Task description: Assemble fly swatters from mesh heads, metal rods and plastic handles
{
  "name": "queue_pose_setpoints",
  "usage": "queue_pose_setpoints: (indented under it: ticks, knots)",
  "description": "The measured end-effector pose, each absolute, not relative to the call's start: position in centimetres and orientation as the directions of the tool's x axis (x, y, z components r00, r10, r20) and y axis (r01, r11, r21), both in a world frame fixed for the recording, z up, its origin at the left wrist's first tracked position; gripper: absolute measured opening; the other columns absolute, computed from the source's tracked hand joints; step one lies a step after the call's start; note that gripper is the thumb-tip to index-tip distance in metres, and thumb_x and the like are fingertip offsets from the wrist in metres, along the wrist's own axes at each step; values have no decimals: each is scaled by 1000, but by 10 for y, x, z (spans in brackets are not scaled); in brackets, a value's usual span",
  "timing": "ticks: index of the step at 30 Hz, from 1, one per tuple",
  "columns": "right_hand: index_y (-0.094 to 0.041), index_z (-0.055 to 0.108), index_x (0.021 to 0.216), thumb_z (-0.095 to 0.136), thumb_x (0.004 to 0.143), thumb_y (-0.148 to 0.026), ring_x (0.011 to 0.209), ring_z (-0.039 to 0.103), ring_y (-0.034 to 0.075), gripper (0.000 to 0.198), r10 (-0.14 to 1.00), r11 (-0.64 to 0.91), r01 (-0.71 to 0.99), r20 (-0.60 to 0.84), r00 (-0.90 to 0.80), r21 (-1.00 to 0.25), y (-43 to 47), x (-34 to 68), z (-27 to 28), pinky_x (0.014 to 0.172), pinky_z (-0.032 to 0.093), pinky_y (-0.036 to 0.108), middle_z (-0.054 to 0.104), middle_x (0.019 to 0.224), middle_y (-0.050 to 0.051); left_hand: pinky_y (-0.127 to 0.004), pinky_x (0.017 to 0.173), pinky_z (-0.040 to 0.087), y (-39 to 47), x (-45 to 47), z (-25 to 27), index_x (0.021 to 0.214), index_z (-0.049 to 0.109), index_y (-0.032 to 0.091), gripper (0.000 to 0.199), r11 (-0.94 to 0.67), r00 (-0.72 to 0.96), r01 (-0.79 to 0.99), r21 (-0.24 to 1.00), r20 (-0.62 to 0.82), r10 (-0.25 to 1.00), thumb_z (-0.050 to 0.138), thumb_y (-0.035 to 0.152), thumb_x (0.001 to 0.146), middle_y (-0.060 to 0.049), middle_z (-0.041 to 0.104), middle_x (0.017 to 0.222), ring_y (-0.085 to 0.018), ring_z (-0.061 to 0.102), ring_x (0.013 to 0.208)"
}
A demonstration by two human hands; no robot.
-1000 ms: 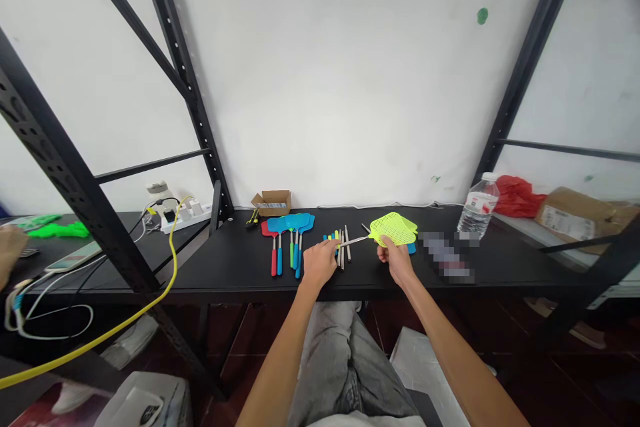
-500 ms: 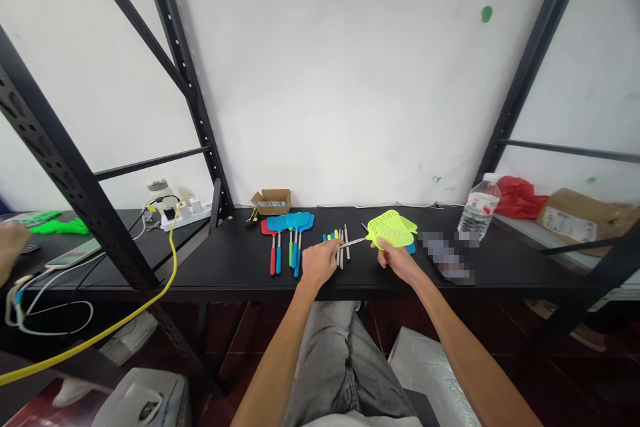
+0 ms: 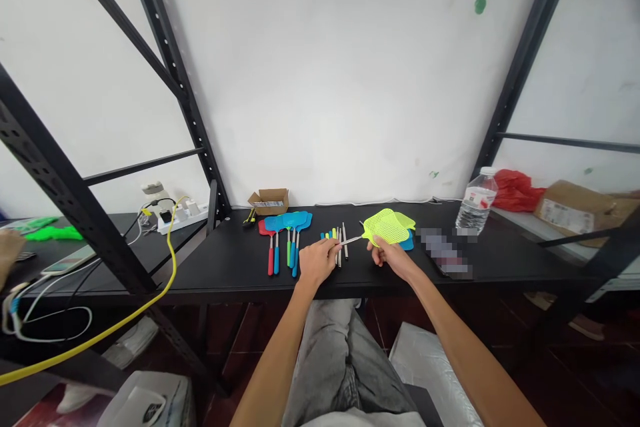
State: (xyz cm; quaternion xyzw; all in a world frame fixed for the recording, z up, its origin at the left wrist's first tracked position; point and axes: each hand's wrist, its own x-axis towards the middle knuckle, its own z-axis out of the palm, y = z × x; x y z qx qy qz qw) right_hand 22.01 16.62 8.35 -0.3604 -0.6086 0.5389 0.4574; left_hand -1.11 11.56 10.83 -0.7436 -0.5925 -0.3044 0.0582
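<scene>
White wall (image 3: 325, 80) fills the upper centre of the frame, with a black worktop (image 3: 220, 267) below it. Near the middle of that surface, both hands are on a yellow-green swatter (image 3: 386, 225). The left hand (image 3: 319, 260) is curled closed on the near end of its thin metal rod (image 3: 354, 239); the fingers hide what they grip. The right hand (image 3: 393, 257) pinches the lower edge of the perforated head, thumb on top, the other fingers bent beneath. The swatter lies tilted between the hands, its head up and to the right. Behind it show another yellow-green head and a blue head (image 3: 409, 241).

Loose rods (image 3: 345, 241) lie just beside the left hand. Left of centre is a group of red and blue swatters (image 3: 287, 221), handles toward the lower edge, with a small cardboard box (image 3: 269, 203) behind. To the right stand a blurred-out object (image 3: 447, 255) and a water bottle (image 3: 476, 203). A yellow cable (image 3: 175, 267) crosses the lower left; another person's hand (image 3: 7, 253) enters at the left edge.
</scene>
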Motion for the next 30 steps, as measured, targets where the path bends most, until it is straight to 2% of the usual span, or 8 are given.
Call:
queue_pose_setpoints:
  ticks: [5,10,15,19,23,26,30]
  knots:
    - [-18,63,80,43,88,-61,51,52,12,48,931,159,-5,152,-331,-987,165,214,87,49,37,23,58,55,0,-25,67,38,115,-9,107,108,64,32,31,-312,135,911,268,523,842,35,41,99,1,70,110,-18,65,93]
    - [-17,66,78,50,87,-54,53,53,12,42,881,356,237,240,-408,-904,163,201,88,53,39,23,64,60,2,-24,73,43,114,-5,107,125,55,32,32,-383,221,895,230,517,827,38,34,98,0,66,121,-17,65,100]
    - [-16,65,99,45,89,-54,51,54,12,44,923,314,174,257,-287,-933,167,200,82,43,35,21,63,67,2,-23,76,44,113,-6,109,127,53,31,33,-444,280,873,205,534,798,39,29,97,0,65,121,-16,64,102]
    - [-18,57,121,49,87,-52,51,53,11,49,924,334,118,299,-240,-935,167,202,79,41,38,21,65,77,2,-23,75,44,109,-5,110,121,57,31,30,-491,324,848,199,539,777,40,27,97,2,68,113,-15,65,93]
    - [-17,55,125,51,86,-52,52,53,12,52,936,308,75,288,-204,-948,167,203,78,42,39,22,66,79,4,-23,74,44,102,-4,112,109,62,27,26,-515,351,835,192,534,769,40,25,96,0,70,101,-14,65,88]
    - [-17,55,124,52,86,-52,52,53,12,52,936,311,39,299,-189,-950,166,204,79,43,40,22,66,78,4,-23,75,44,98,-9,117,105,64,26,26,-481,289,847,225,565,773,40,22,95,-1,70,103,-14,64,87]
    - [-18,61,116,50,87,-53,54,54,12,46,932,310,40,296,-208,-950,164,205,81,45,39,22,64,76,3,-25,79,46,102,-31,128,112,63,25,30,-293,38,898,328,607,794,40,22,94,-3,68,111,-17,64,93]
